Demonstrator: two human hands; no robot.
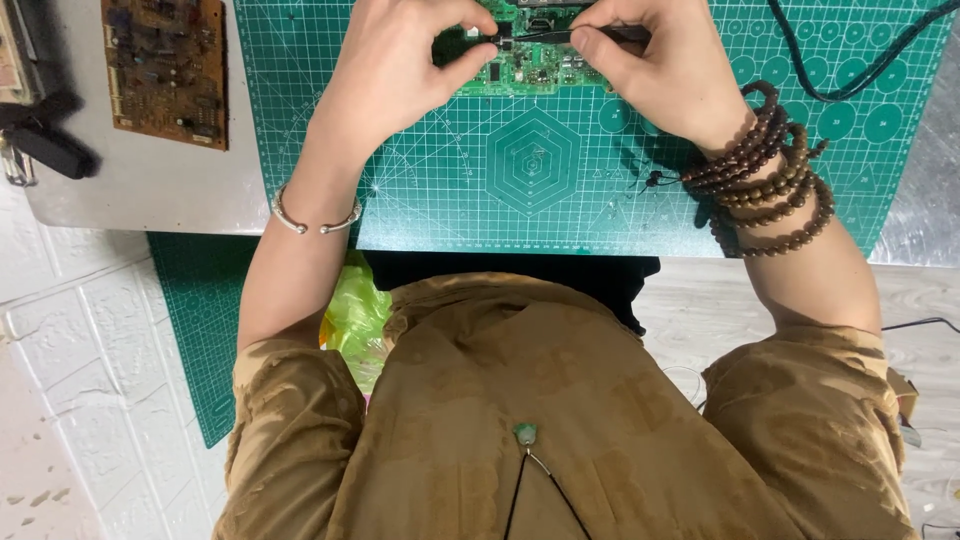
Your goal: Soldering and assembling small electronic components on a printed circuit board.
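A green circuit board lies at the far edge of a green cutting mat. My left hand rests on the board's left side, its fingertips pinched near a small dark component. My right hand grips a thin dark tool, probably tweezers, whose tip points left toward my left fingertips. A silver bangle circles my left wrist and wooden bead bracelets wrap my right wrist.
A brown circuit board lies on the grey table at the left. Dark tool handles sit at the far left edge. A black cable curves across the mat's right corner. A yellow-green bag lies below the table edge.
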